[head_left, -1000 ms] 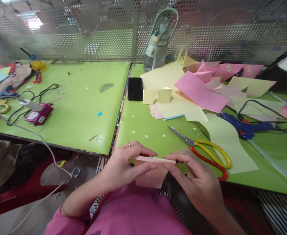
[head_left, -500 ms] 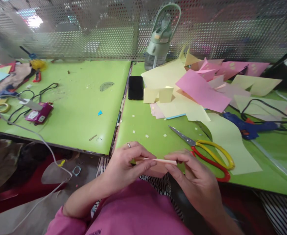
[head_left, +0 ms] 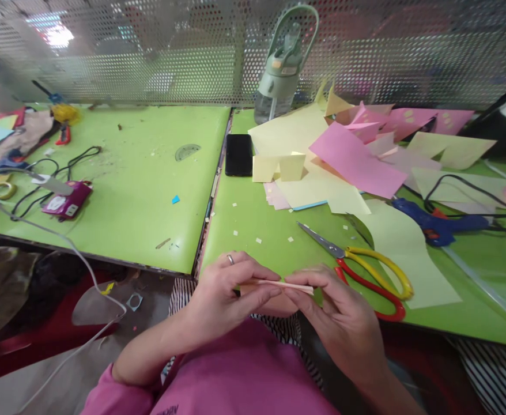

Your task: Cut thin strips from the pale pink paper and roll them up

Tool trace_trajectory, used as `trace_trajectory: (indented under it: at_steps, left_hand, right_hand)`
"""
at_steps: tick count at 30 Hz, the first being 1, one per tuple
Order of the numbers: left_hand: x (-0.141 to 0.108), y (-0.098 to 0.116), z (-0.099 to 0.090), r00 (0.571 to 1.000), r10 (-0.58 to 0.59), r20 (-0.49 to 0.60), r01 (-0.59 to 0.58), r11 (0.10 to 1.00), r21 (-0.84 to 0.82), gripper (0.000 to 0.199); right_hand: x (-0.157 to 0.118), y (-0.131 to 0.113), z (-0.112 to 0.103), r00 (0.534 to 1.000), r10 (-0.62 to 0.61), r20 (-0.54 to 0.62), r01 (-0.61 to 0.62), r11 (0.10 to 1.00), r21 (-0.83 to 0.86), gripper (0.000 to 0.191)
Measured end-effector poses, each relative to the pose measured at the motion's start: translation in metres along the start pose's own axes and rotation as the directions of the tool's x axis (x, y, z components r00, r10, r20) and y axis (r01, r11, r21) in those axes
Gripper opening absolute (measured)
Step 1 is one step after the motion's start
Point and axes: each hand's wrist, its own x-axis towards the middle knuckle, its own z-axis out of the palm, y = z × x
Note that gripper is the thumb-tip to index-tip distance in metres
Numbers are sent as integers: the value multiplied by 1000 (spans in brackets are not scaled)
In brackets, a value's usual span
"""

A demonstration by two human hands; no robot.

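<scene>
A light pink paper (head_left: 274, 304) with a narrow folded upper edge is held at the table's front edge. My left hand (head_left: 231, 294) pinches that fold between thumb and fingers on the left; a ring sits on one finger. My right hand (head_left: 339, 311) pinches the same fold, its thumb and fingertips close beside those of my left hand. A short end of the fold sticks out under the right fingers. Scissors (head_left: 343, 253) with one yellow and one red handle lie just beyond my right hand, blades pointing away to the left.
A black phone (head_left: 239, 155), a clear and green bottle (head_left: 275, 86) and a folded yellow paper (head_left: 294, 168) stand or lie farther back. Pink and yellow sheets (head_left: 357, 161) pile up behind the scissors. A blue glue gun (head_left: 437, 222) lies right; a purple power block (head_left: 68, 200) sits left.
My right hand has shifted slightly left along the fold, closer to my left fingertips. The folded edge now tilts down a little to the right.
</scene>
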Motion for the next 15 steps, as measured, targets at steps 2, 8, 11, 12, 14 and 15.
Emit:
trace_trajectory:
  at_steps: [2,8,11,12,14,15]
  left_hand:
    - [0,0,1,1000,9,-3,-9,1000,-8,9]
    - [-2,-3,2,999,21,-30,-22,1000,-19,9]
    - [-3,-4,2,999,32,-38,-33,999,-12,9]
    - [-3,-4,2,999,32,-39,-32,999,-10,9]
    - [-3,-4,2,999,27,-39,-27,1000,-14,9]
    - [-3,-3,2,999,21,-37,-22,1000,-18,10]
  right_hand:
    - [0,0,0,1000,-9,6,9,1000,3,6]
    - [1,-1,-1,1000,-23,16,22,1000,17,11]
    - [1,-1,-2,999,-25,19,25,999,39,13]
    - [0,0,-2,1000,-17,20,16,999,48,13]
    - [-1,-1,-1,999,23,27,-25,997,80,12]
    - [-1,-1,0,998,59,32,-62,993,101,11]
